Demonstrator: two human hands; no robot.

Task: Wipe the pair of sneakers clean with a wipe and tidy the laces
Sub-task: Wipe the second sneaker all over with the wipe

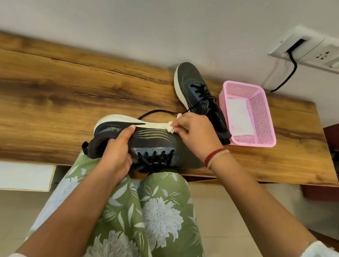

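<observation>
Sneaker (pixel 139 139) sits tipped on its side in the lap, left hand (pixel 116 153) gripping the collar, right hand (pixel 194 134) pinching the wipe (pixel 170 127) against the white sole. Mid-wipe, I'd say; next comes the other sneaker (pixel 195 90) on the table (pixel 60 78), plus those loose laces.
</observation>
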